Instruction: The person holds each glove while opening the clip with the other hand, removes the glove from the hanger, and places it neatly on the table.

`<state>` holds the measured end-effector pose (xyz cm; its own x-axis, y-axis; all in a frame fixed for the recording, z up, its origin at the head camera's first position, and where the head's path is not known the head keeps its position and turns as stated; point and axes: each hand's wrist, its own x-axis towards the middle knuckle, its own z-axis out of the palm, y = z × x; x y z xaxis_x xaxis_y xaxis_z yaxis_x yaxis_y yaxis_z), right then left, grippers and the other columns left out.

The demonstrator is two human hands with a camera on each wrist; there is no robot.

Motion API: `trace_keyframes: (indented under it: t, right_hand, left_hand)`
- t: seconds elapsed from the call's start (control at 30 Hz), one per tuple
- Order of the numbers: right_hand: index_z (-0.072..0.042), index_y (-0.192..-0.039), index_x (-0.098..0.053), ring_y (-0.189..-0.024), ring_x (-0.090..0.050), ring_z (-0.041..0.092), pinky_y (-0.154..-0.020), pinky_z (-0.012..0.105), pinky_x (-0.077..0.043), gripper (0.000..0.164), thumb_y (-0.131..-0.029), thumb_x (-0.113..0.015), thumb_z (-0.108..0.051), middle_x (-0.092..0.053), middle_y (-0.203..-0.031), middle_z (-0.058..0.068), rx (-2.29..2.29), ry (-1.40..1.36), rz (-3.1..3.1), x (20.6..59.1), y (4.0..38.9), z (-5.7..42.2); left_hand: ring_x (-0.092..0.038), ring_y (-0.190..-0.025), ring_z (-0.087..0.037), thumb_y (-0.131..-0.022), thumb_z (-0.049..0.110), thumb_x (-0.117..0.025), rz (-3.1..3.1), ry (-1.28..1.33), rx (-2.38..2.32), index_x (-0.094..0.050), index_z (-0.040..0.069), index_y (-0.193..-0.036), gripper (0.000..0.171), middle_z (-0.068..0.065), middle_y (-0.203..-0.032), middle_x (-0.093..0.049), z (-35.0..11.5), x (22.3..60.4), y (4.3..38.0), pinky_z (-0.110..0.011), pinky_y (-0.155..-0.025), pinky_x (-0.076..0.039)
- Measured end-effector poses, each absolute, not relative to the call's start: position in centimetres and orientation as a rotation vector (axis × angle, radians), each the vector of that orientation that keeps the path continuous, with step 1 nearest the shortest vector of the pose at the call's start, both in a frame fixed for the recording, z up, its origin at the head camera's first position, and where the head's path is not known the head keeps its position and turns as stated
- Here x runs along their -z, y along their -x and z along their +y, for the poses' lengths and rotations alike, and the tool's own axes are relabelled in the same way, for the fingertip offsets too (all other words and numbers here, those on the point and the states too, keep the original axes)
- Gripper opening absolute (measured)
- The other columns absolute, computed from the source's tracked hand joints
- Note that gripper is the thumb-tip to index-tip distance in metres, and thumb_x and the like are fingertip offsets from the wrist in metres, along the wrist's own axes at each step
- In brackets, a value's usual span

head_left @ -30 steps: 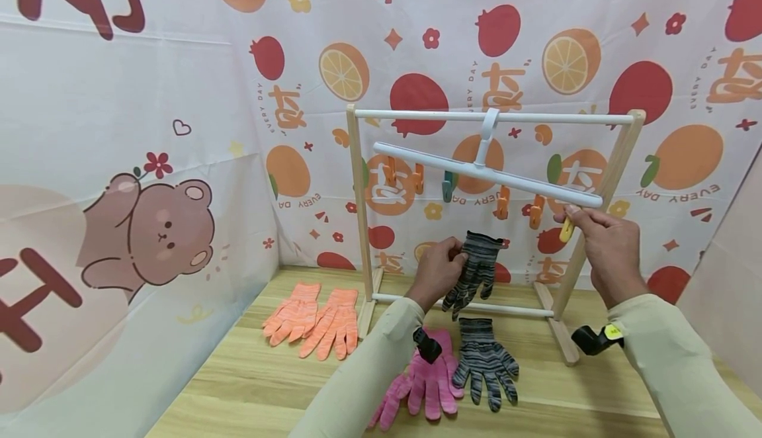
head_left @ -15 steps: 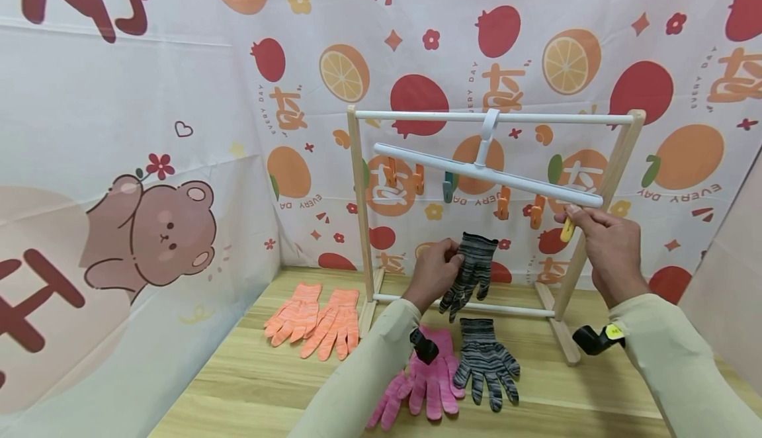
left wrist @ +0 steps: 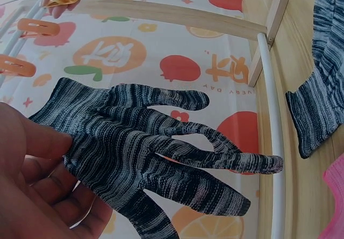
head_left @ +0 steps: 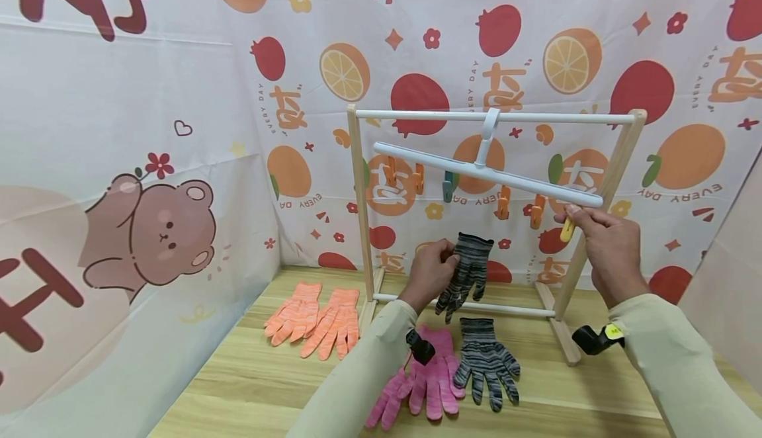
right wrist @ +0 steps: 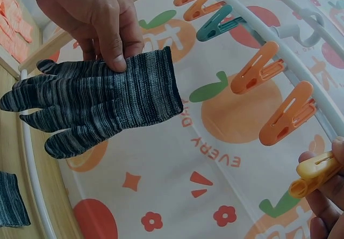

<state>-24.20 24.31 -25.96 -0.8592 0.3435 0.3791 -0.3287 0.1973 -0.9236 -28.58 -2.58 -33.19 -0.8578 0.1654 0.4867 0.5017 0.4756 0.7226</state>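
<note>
My left hand [head_left: 430,270] pinches a dark grey striped knit glove [head_left: 470,262] by its edge near the cuff, and the glove's fingers dangle down in front of the rack's lower bar. In the left wrist view the thumb presses on the glove [left wrist: 123,137] from the side. My right hand [head_left: 613,249] grips a yellow clothespin [head_left: 567,229] at the low right end of a white hanger [head_left: 488,175], which tilts down to the right. Orange clothespins [head_left: 503,203] and a green clothespin [head_left: 448,186] hang along the hanger. The right wrist view shows the yellow clothespin [right wrist: 317,173] between fingers and thumb.
A wooden rack [head_left: 359,193] with white bars carries the hanger by its hook. On the table [head_left: 238,385] lie a second grey striped glove [head_left: 485,362], pink gloves [head_left: 431,375] under my left forearm, and orange gloves [head_left: 333,322] at the left. A printed cloth [head_left: 333,14] stands behind.
My left hand has drifted slightly left and down with the grey striped glove. The right hand stays at the hanger's end with the yellow clothespin.
</note>
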Motion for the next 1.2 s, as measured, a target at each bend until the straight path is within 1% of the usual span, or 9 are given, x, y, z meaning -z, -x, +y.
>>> trace_keyframes:
  t: [0.3,0.5,0.77,0.87,1.03,1.2]
  right_hand:
    - [-0.007,-0.127,-0.072,-0.124,-0.045,0.013,-0.116,0.054,-0.019,0.045,-0.099,-0.065,-0.042,-0.077,-0.091,-0.012,-1.735,0.016,-1.958,26.0,24.4,24.4]
    - [-0.007,-0.126,-0.072,-0.125,-0.046,0.013,-0.117,0.053,-0.02,0.044,-0.099,-0.065,-0.041,-0.076,-0.091,-0.013,-1.723,0.008,-1.96,26.0,24.4,24.4]
    - [-0.009,-0.123,-0.074,-0.123,-0.047,0.013,-0.116,0.052,-0.02,0.043,-0.098,-0.065,-0.043,-0.077,-0.092,-0.013,-1.714,0.019,-1.961,26.0,24.3,24.4]
    - [-0.009,-0.123,-0.074,-0.124,-0.046,0.013,-0.116,0.052,-0.02,0.045,-0.097,-0.065,-0.044,-0.077,-0.092,-0.013,-1.715,0.022,-1.959,25.9,24.3,24.3]
    - [-0.008,-0.127,-0.072,-0.122,-0.046,0.013,-0.114,0.051,-0.021,0.049,-0.098,-0.064,-0.047,-0.076,-0.092,-0.014,-1.698,0.046,-1.974,25.8,24.1,24.3]
    - [-0.007,-0.125,-0.073,-0.124,-0.045,0.015,-0.116,0.054,-0.019,0.047,-0.097,-0.065,-0.045,-0.076,-0.091,-0.014,-1.723,0.033,-1.962,25.9,24.1,24.3]
  left_hand:
    - [-0.054,-0.072,-0.013,-0.101,0.012,-0.063,-2.379,0.556,1.296,-0.07,0.006,-0.105,0.011,-0.002,-0.085,-0.065,-3.0,33.3,28.7,-0.031,-0.068,-0.046]
    - [-0.054,-0.072,-0.013,-0.1,0.013,-0.064,-2.384,0.543,1.286,-0.07,0.007,-0.103,0.009,-0.001,-0.085,-0.065,-3.2,33.6,28.9,-0.031,-0.067,-0.046]
    - [-0.054,-0.072,-0.013,-0.101,0.013,-0.063,-2.393,0.534,1.294,-0.07,0.007,-0.103,0.01,0.0,-0.084,-0.064,-3.4,33.6,28.8,-0.031,-0.067,-0.046]
    - [-0.054,-0.072,-0.013,-0.101,0.014,-0.063,-2.397,0.53,1.305,-0.07,0.007,-0.104,0.01,0.0,-0.085,-0.064,-3.5,33.6,28.8,-0.031,-0.067,-0.046]
    - [-0.055,-0.073,-0.013,-0.101,0.014,-0.063,-2.387,0.534,1.324,-0.07,0.007,-0.103,0.01,0.0,-0.087,-0.064,-3.6,33.6,28.9,-0.031,-0.068,-0.047]
    - [-0.055,-0.071,-0.014,-0.101,0.013,-0.063,-2.376,0.513,1.358,-0.07,0.008,-0.102,0.009,0.0,-0.085,-0.064,-4.0,33.6,28.8,-0.032,-0.066,-0.046]
